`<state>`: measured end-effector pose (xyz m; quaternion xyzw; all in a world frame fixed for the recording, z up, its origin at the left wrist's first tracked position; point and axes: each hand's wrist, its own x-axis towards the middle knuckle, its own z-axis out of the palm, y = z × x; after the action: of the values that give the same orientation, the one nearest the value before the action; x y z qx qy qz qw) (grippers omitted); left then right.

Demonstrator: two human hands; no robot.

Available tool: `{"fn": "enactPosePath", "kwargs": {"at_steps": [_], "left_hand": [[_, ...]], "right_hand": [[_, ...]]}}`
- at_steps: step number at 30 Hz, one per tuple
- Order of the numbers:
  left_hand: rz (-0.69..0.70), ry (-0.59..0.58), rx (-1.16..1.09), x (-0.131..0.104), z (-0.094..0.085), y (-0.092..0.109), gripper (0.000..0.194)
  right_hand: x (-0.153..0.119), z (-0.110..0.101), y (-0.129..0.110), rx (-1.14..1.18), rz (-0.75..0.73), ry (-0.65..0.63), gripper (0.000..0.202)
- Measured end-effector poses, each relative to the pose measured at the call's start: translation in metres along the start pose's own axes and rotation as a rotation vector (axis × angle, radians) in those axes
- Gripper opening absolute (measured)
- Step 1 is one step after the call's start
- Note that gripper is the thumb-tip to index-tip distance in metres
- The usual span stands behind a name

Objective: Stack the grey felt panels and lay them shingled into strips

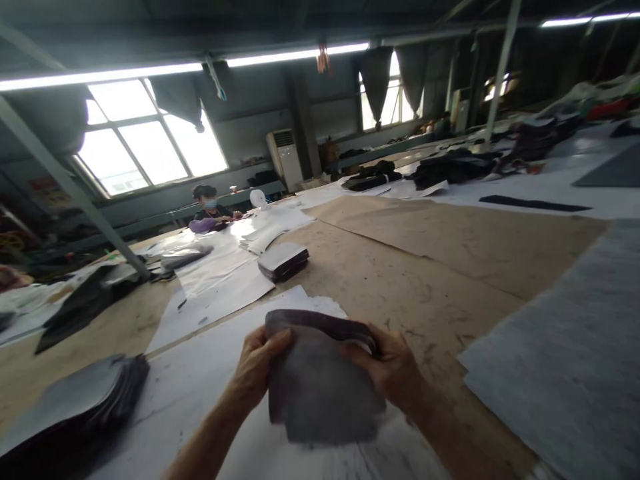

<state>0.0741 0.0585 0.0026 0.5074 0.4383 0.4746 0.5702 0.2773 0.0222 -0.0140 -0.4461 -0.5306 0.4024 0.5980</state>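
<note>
A stack of dark grey cut fabric pieces (325, 387) is held up over the white paper at the lower middle, its top edge bent in a wave. My left hand (257, 363) grips its left edge, thumb on the near face. On the right edge my right hand (395, 367) is closed round the upper corner, thumb also in front. The fingers behind the stack are hidden. Beyond it lies a smaller stack of dark pieces with a pale top (283, 259). Another dark stack (75, 400) sits at the lower left.
Brown paper (390, 267) covers the middle of the long table. A light grey sheet (565, 353) lies at the right, a dark strip (535, 203) beyond. Dark cloth (453, 167) is heaped at the back. A masked person (207, 210) is across the table. A slanted pole (75, 190) rises at left.
</note>
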Motion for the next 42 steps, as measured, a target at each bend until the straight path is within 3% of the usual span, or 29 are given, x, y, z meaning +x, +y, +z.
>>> {"fn": "enactPosePath", "kwargs": {"at_steps": [3,6,8,11,13,18,20,22,25,27,30,32,34,36,37,40,42], "left_hand": [[0.081,0.07,0.025,-0.012,-0.006,-0.013,0.025],[0.158,0.097,0.021,-0.018,-0.008,-0.023,0.027],[0.12,0.076,-0.055,-0.019,-0.01,-0.028,0.03],[-0.015,0.0,-0.175,-0.016,-0.013,-0.037,0.031],[-0.051,-0.015,-0.203,-0.013,-0.014,-0.043,0.031],[-0.016,0.016,-0.209,-0.006,-0.012,-0.051,0.022],[0.025,0.019,-0.205,-0.005,-0.013,-0.05,0.027],[0.023,0.004,-0.223,-0.005,-0.014,-0.048,0.032],[-0.075,-0.061,-0.282,-0.006,-0.014,-0.043,0.033],[-0.156,-0.092,-0.3,-0.007,-0.012,-0.042,0.034],[-0.187,-0.069,-0.275,-0.01,-0.007,-0.044,0.028],[-0.137,-0.043,-0.252,-0.012,-0.004,-0.047,0.023],[-0.048,-0.021,-0.208,-0.013,-0.005,-0.05,0.019],[0.021,-0.006,-0.169,-0.013,-0.007,-0.051,0.019],[0.041,0.003,-0.156,-0.013,-0.009,-0.05,0.02],[-0.046,-0.067,-0.257,-0.01,-0.014,-0.044,0.038],[-0.124,-0.129,-0.351,-0.008,-0.015,-0.042,0.049]], "right_hand": [[0.001,0.001,0.001,0.162,0.221,-0.151,0.027],[0.0,0.003,0.006,0.158,0.292,-0.141,0.027],[-0.002,0.006,0.011,0.013,0.162,-0.068,0.025],[-0.005,0.011,0.015,-0.195,-0.179,-0.03,0.023],[-0.005,0.013,0.015,-0.226,-0.234,-0.038,0.023],[0.004,0.012,0.017,0.096,0.331,-0.137,0.029],[0.005,0.011,0.02,0.16,0.422,-0.13,0.029],[0.003,0.011,0.021,0.089,0.343,-0.082,0.029],[0.0,0.013,0.02,-0.147,0.009,-0.023,0.021],[-0.001,0.013,0.019,-0.241,-0.097,-0.012,0.019],[0.002,0.012,0.02,-0.022,0.195,-0.054,0.029],[0.004,0.012,0.023,0.177,0.403,-0.115,0.032],[0.006,0.011,0.026,0.235,0.467,-0.15,0.032],[0.004,0.011,0.028,0.11,0.4,-0.129,0.03],[0.003,0.011,0.029,-0.008,0.288,-0.105,0.028],[-0.003,0.011,0.028,-0.331,-0.235,-0.061,0.018],[-0.006,0.01,0.028,-0.415,-0.54,-0.078,0.02]]}}
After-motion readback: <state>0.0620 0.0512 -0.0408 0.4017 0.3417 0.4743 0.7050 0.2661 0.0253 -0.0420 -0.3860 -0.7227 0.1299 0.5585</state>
